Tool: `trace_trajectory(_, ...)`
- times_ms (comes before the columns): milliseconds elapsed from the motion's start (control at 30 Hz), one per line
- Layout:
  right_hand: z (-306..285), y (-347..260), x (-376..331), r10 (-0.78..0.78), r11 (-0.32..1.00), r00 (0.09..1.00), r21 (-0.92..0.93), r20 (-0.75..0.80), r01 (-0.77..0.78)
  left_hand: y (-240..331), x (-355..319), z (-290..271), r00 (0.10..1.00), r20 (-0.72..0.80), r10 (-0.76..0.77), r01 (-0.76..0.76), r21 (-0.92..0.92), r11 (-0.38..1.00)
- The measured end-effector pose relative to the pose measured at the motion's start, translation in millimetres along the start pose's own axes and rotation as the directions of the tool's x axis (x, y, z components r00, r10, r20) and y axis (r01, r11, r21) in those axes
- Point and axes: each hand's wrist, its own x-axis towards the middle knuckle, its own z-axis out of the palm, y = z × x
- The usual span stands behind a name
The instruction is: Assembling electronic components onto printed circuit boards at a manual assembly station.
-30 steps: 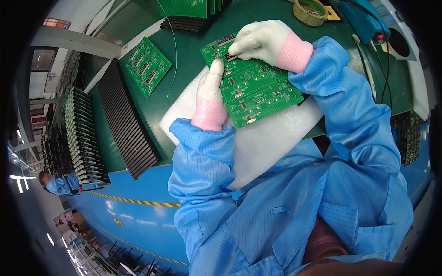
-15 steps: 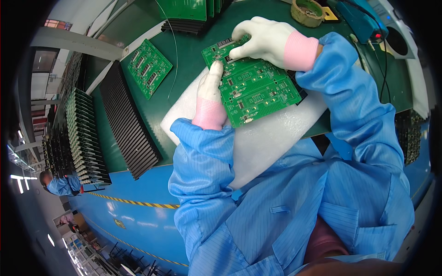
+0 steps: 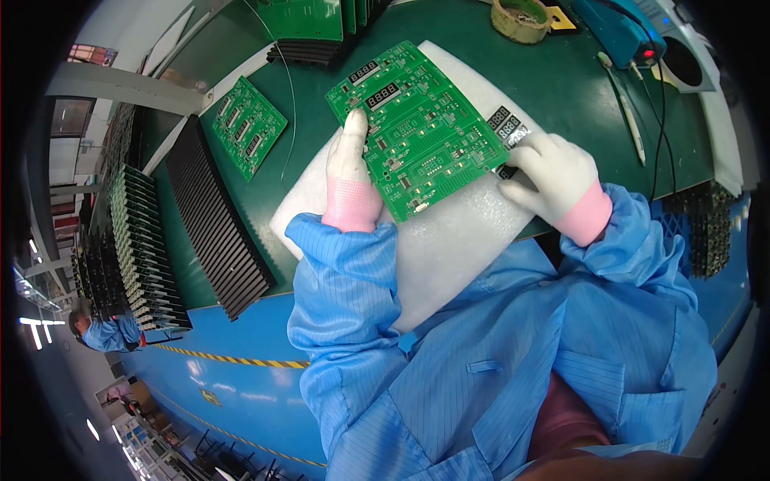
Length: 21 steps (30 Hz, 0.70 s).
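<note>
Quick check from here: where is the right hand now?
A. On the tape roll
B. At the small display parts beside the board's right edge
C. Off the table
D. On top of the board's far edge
B: the right hand rests on the white foam pad at the small display parts by the right edge of the green board, while the left hand steadies the board's left edge.

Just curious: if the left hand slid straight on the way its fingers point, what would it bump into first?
Likely the small black display blocks on the green circuit board that the left hand steadies; depth is hard to judge.
</note>
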Motion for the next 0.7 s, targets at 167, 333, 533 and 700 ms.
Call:
trace_trajectory(167,-1,-9,-2,0.082,0.997,0.995,0.005,-0.054,-0.082,2,-5,4,1.000,0.024,-0.006,0.007,-0.035,0.999)
trace_trajectory(333,0,-9,1,0.099,0.994,0.995,-0.041,0.024,-0.098,-4,3,-4,1.000,0.014,-0.005,0.005,0.011,1.000)
trace_trajectory(533,6,4,-1,0.045,0.999,0.998,-0.014,-0.045,-0.046,-2,-2,2,1.000,0.011,0.001,0.000,-0.049,0.999)
trace_trajectory(700,8,40,7,-0.087,0.847,0.995,0.522,-0.057,0.104,2,-2,-1,1.000,0.019,-0.001,0.001,-0.036,0.999)
